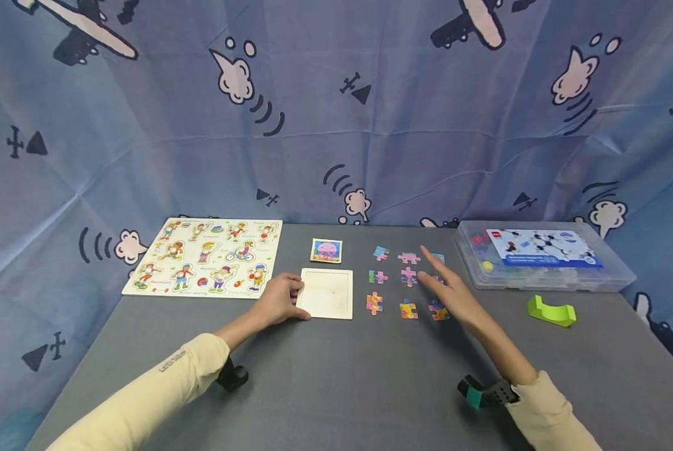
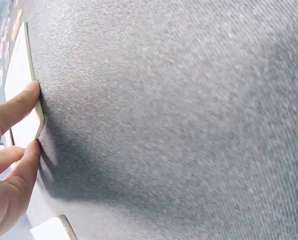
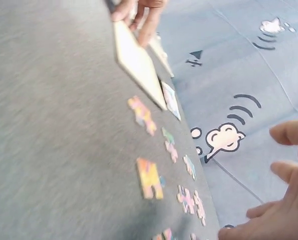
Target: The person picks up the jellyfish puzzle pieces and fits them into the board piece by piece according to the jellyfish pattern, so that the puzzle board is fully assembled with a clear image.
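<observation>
A small square wooden puzzle tray (image 1: 326,293) lies on the grey table, its pale recessed face up. My left hand (image 1: 280,299) grips the tray's left side near the front corner; the left wrist view shows thumb and fingertips against the edges of the tray (image 2: 22,75). Over the right column of loose jigsaw pieces hovers my right hand (image 1: 453,300), fingers spread and holding nothing. Those pieces, such as the pink one (image 1: 408,276) and the yellow one (image 1: 408,310), lie apart in rows right of the tray. In the right wrist view the right hand (image 3: 284,200) is above the table.
Behind the tray lies a small jellyfish picture card (image 1: 326,250). A board of printed figures (image 1: 203,258) is at the left. At the right stand a clear plastic case (image 1: 545,255) and a green curved block (image 1: 551,311). A patterned curtain (image 1: 308,113) hangs behind the table.
</observation>
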Tool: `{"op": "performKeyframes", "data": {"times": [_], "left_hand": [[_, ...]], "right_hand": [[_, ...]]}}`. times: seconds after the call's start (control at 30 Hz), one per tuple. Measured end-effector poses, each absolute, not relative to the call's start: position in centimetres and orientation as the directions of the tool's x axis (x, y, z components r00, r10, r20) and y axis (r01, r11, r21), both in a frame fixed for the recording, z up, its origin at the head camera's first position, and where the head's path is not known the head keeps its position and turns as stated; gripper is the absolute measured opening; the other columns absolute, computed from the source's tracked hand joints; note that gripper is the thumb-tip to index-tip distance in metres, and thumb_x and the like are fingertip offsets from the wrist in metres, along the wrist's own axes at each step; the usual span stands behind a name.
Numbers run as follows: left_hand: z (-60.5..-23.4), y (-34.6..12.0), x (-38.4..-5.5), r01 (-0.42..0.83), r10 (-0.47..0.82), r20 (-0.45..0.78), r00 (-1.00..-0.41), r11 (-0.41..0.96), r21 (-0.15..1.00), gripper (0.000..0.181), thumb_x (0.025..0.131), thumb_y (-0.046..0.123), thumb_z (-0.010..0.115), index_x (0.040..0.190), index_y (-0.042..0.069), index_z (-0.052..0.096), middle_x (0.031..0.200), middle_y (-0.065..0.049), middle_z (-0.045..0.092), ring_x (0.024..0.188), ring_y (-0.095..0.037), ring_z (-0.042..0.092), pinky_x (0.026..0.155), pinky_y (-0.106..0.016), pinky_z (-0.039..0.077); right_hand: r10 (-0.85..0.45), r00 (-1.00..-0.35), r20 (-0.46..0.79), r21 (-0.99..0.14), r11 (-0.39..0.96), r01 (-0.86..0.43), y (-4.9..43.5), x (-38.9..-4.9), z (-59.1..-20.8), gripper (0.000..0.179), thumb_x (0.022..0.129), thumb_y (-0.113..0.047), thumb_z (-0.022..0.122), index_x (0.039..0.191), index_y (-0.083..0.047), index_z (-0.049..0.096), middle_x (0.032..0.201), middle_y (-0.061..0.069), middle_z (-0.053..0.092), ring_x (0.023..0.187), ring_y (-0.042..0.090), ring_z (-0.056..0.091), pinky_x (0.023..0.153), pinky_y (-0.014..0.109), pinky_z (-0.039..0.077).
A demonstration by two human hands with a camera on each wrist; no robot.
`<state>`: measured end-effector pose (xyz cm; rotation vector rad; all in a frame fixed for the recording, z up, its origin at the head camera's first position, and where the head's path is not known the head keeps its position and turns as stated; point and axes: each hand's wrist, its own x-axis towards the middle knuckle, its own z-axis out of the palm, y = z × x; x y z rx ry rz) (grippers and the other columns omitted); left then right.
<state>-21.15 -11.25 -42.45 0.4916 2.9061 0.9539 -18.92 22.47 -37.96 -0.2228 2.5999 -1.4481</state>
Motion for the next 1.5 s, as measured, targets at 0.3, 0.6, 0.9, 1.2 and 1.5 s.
{"op": "performKeyframes", "data": {"times": [0.3, 0.6, 0.9, 1.2, 1.5], "left_hand": [[-42.4, -10.9, -21.5, 0.309, 0.332, 0.066, -0.941, 0.761, 0.571, 0.062, 0.054, 0.009, 0.093, 0.108, -0.009, 0.069, 0.113, -0.019, 0.063, 0.094, -0.026, 0.06, 0.088, -0.04, 0.047], [-41.9, -11.1, -21.5, 0.395, 0.391, 0.125, -0.912, 0.752, 0.528, 0.053, 0.052, 0.01, 0.094, 0.058, 0.002, 0.042, 0.06, -0.001, 0.039, 0.061, -0.012, 0.036, 0.057, -0.024, 0.027], [-41.4, -11.0, -21.4, 0.384, 0.386, 0.112, -0.916, 0.76, 0.525, 0.05, 0.053, 0.01, 0.093, 0.059, 0.0, 0.045, 0.06, 0.001, 0.036, 0.06, -0.012, 0.034, 0.058, -0.023, 0.026], [-41.3, -10.8, -21.3, 0.317, 0.337, 0.072, -0.939, 0.763, 0.564, 0.05, 0.053, 0.006, 0.093, 0.061, 0.001, 0.044, 0.064, -0.003, 0.04, 0.064, -0.012, 0.037, 0.058, -0.023, 0.028], [-41.3, -10.8, -21.2, 0.297, 0.325, 0.054, -0.944, 0.768, 0.567, 0.055, 0.053, 0.009, 0.093, 0.061, 0.003, 0.04, 0.066, -0.001, 0.037, 0.065, -0.013, 0.036, 0.059, -0.023, 0.027]], "right_hand": [[-0.09, -0.969, -0.23, -0.963, 0.162, 0.214, 22.6, -21.5, -38.5, 0.059, 0.103, -0.019, 0.043, 0.153, -0.004, 0.016, 0.156, 0.023, 0.014, 0.14, 0.033, 0.025, 0.111, 0.045, 0.027], [0.031, -0.967, -0.252, -0.963, 0.094, 0.253, 21.4, -24.0, -39.4, 0.059, 0.097, -0.011, 0.056, 0.149, -0.002, 0.029, 0.152, 0.019, 0.03, 0.117, 0.011, 0.05, 0.105, 0.033, 0.035], [0.079, -0.963, -0.258, -0.964, 0.038, 0.262, 20.2, -25.8, -40.0, 0.058, 0.094, -0.004, 0.059, 0.146, 0.0, 0.035, 0.15, 0.019, 0.035, 0.096, 0.002, 0.057, 0.103, 0.033, 0.038], [0.028, -0.989, -0.149, -0.984, 0.095, 0.151, 19.2, -27.5, -40.8, 0.061, 0.091, -0.008, 0.065, 0.145, -0.001, 0.038, 0.147, 0.018, 0.04, 0.114, 0.013, 0.058, 0.103, 0.035, 0.04], [-0.066, -0.997, -0.042, -0.982, 0.185, 0.029, 19.0, -29.3, -42.2, 0.055, 0.091, 0.0, 0.063, 0.141, 0.005, 0.042, 0.141, 0.023, 0.045, 0.128, 0.034, 0.045, 0.088, 0.019, 0.048]]}}
